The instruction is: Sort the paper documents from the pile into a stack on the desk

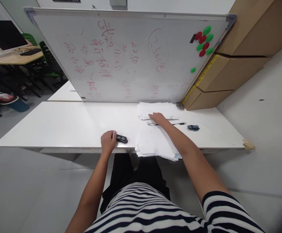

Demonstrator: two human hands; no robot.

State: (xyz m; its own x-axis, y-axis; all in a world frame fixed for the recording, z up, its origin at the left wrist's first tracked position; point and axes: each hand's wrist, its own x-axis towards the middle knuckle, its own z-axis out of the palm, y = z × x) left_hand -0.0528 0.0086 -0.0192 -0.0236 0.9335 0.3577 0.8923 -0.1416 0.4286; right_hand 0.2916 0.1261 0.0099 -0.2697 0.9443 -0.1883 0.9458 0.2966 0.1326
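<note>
On the white table, my left hand (108, 141) is closed around one end of a black stapler (121, 138), whose other end points right. My right hand (157, 117) reaches over a stack of white papers (155, 140) at the front edge. It rests on a second paper stack (157, 109) farther back, fingers stretched out to the left; the fingertips are small in view. Between the two stacks lies a pen (179, 123), partly covered by my right forearm. The front stack overhangs the table edge slightly.
A whiteboard (136, 58) with red writing and round magnets (202, 39) stands behind the papers. Cardboard boxes (213, 72) are stacked at the back right. A small dark packet (193, 127) lies right of the pen. The white table (58, 126) extends left.
</note>
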